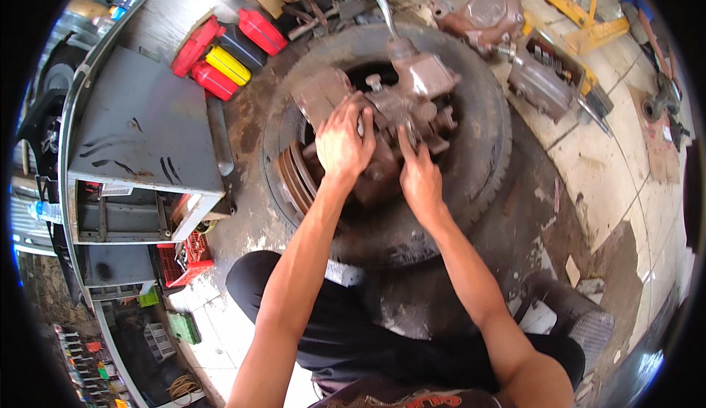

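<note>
Closest in, black trousers folded on either side of the job, and two bare forearms reaching over them. Left hand now, laid across the near-left side of the brown metal assembly, fingers bent over its surface; whether they have closed round anything underneath, I can't tell from here. Right hand, and here's the neat bit: index finger stretched out to the middle of the metalwork, the others bent in, their grip, if any, hidden from me.

For close work like this, I'd say let the left palm do the steadying and the right fingertip do the feeling. Press lightly and squarely, I'd judge, and mind those edges; greasy-looking metal could slip or nip.

The assembly itself sits over the middle of a big tyre lying flat, a sensible cradle, though a hard push to one side might rock it. A grooved wheel stands by its left side; best keep the wrist clear.

Beyond, a long lever rises from the far end, easy to knock with a sleeve or elbow, and farther off rests a brown housing.
</note>
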A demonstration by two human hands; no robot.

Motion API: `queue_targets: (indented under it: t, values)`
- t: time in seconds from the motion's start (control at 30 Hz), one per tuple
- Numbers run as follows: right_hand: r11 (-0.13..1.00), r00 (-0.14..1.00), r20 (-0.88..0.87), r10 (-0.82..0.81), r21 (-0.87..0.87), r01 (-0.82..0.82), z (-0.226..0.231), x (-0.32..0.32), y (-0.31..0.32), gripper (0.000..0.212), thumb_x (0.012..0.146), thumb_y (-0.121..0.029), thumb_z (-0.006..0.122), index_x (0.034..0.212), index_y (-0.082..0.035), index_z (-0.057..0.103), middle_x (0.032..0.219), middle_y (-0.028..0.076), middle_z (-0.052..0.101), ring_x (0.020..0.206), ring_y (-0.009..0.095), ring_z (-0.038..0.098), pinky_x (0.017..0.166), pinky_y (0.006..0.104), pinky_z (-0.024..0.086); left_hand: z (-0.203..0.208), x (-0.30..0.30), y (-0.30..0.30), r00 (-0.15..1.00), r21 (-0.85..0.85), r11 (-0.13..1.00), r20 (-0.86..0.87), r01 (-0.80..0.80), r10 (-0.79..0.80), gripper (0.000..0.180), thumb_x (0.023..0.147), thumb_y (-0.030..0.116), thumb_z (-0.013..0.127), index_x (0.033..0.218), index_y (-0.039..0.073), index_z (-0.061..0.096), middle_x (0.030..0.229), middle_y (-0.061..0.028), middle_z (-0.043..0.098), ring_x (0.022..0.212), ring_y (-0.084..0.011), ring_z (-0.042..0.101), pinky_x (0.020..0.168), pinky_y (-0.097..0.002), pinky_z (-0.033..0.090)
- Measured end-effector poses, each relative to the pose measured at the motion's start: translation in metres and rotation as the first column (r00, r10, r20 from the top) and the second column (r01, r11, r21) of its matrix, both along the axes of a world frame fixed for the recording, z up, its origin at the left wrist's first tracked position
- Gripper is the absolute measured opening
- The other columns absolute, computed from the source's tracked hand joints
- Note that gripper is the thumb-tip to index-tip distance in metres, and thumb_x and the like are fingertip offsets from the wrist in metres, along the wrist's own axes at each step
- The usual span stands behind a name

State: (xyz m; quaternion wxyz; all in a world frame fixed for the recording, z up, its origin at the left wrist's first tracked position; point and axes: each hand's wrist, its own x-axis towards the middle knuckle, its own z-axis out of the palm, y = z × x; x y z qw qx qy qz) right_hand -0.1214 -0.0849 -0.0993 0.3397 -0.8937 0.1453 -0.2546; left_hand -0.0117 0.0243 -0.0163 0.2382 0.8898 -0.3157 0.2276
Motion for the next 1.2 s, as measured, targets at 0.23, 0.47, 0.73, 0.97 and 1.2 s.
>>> queue_targets:
  t: [0.23, 0.47, 0.73, 0.97, 1.2]
  values:
    - [0.999, 0.999, -0.009, -0.032, -0.041, 0.032, -0.003, -0.009, 0.011, 0.074, 0.087, 0.001, 0.059, 0.157, -0.018, 0.043, 0.094, 0.025, 0.059, 0.068, 0.045, 0.068, 0.059, 0.0516, 0.058, -0.002, -0.004, 0.005, 1.000, 0.012, 1.000, 0.016, 0.021, -0.021, 0.023, 0.102, 0.026, 0.058, 0.112, 0.007, 0.068, 0.125, -0.0091, 0.072, 0.123, -0.0282, 0.066, 0.096, -0.0449, 0.052]
    - [0.998, 0.996, -0.084, -0.031, -0.049, 0.027, 0.005, -0.005, 0.003, 0.073, 0.088, 0.000, 0.059, 0.157, -0.016, 0.043, 0.092, 0.025, 0.060, 0.066, 0.043, 0.068, 0.059, 0.0500, 0.059, 0.003, 0.002, -0.005, 1.000, -0.016, 1.000, -0.015, 0.012, -0.013, 0.021, 0.102, 0.026, 0.058, 0.109, 0.009, 0.068, 0.127, -0.0073, 0.072, 0.125, -0.0271, 0.065, 0.097, -0.0438, 0.051]
    - [0.996, 0.976, -0.208, -0.067, -0.075, 0.052, 0.011, -0.014, 0.018, 0.068, 0.089, -0.002, 0.059, 0.155, -0.012, 0.046, 0.093, 0.025, 0.060, 0.067, 0.043, 0.069, 0.060, 0.0492, 0.060, 0.003, 0.000, -0.004, 1.000, -0.017, 1.000, -0.017, 0.008, -0.008, 0.022, 0.102, 0.026, 0.057, 0.108, 0.009, 0.069, 0.128, -0.0075, 0.072, 0.126, -0.0274, 0.064, 0.096, -0.0452, 0.051]
    - [0.987, 0.967, -0.233, -0.102, -0.144, 0.069, 0.030, -0.002, 0.012, 0.063, 0.090, -0.004, 0.057, 0.152, -0.007, 0.047, 0.095, 0.026, 0.062, 0.069, 0.042, 0.071, 0.061, 0.0493, 0.061, -0.001, 0.001, 0.000, 0.999, -0.010, 0.999, 0.000, 0.033, -0.033, 0.021, 0.102, 0.027, 0.057, 0.106, 0.009, 0.067, 0.129, -0.0070, 0.071, 0.127, -0.0275, 0.063, 0.096, -0.0457, 0.051]
    - [0.981, 0.940, -0.330, -0.084, -0.193, 0.020, 0.036, 0.000, 0.014, 0.062, 0.090, -0.007, 0.058, 0.151, -0.007, 0.049, 0.096, 0.026, 0.064, 0.071, 0.041, 0.073, 0.064, 0.0482, 0.063, -0.002, 0.004, 0.002, 1.000, -0.018, 1.000, 0.012, 0.023, -0.022, 0.021, 0.101, 0.027, 0.058, 0.106, 0.009, 0.067, 0.129, -0.0059, 0.071, 0.126, -0.0273, 0.064, 0.096, -0.0450, 0.051]
